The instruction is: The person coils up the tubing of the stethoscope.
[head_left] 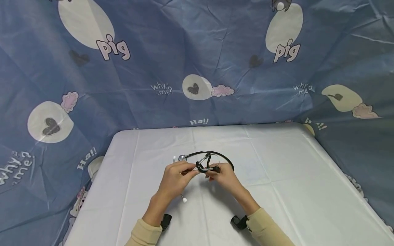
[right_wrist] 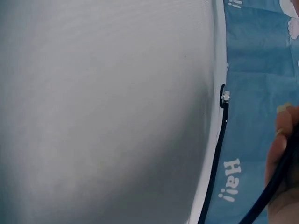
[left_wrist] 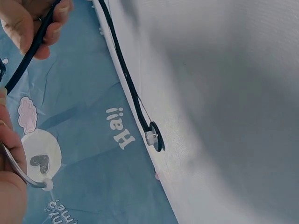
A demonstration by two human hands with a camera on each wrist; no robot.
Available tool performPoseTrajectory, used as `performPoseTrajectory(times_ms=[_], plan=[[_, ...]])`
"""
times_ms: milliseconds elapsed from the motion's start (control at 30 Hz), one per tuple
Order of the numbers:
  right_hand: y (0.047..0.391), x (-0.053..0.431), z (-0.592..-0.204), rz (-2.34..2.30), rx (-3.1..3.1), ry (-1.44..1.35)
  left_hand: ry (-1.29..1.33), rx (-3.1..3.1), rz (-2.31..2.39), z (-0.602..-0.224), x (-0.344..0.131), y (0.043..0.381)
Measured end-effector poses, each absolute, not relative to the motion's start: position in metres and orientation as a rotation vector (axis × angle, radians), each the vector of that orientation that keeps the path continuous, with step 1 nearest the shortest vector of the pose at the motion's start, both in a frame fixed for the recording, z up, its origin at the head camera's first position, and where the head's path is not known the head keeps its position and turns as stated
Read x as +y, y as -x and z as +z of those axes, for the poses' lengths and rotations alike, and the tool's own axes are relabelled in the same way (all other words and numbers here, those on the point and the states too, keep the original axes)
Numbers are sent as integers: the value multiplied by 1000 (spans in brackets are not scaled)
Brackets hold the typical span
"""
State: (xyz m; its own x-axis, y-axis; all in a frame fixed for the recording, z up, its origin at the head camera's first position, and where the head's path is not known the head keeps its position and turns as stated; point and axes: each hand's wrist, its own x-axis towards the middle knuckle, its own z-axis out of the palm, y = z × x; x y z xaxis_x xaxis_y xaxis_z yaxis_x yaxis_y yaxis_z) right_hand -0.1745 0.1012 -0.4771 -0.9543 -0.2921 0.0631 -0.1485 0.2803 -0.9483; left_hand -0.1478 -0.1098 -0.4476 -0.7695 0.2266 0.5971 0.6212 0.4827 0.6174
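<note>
Both hands hold a black stethoscope (head_left: 212,152) above the middle of a white-covered table. My left hand (head_left: 174,179) pinches its metal ear-tube part; one white ear tip (head_left: 184,200) sticks out below that hand, another above it. In the left wrist view, a metal ear tube (left_wrist: 19,171) runs across the left fingers. My right hand (head_left: 227,178) grips the black tubing near the fork, where the tubing looks looped around the metal tubes. A long stretch of tubing (left_wrist: 122,65) arcs beyond the hands to the round chest piece (left_wrist: 153,137). Fingers partly hide the loop.
The white table cover (head_left: 295,177) has fold creases and extends on both sides of the hands. A blue printed cloth (head_left: 197,51) hangs behind the table and along its sides. Black wrist camera mounts (head_left: 238,222) sit under both forearms.
</note>
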Motion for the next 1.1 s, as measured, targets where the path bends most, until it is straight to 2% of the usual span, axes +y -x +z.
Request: performPoseTrajectory(times_ms=[1100], plan=[[149, 101, -452, -1434, 2650, 803, 389, -2352, -1142, -445, -116, 153]])
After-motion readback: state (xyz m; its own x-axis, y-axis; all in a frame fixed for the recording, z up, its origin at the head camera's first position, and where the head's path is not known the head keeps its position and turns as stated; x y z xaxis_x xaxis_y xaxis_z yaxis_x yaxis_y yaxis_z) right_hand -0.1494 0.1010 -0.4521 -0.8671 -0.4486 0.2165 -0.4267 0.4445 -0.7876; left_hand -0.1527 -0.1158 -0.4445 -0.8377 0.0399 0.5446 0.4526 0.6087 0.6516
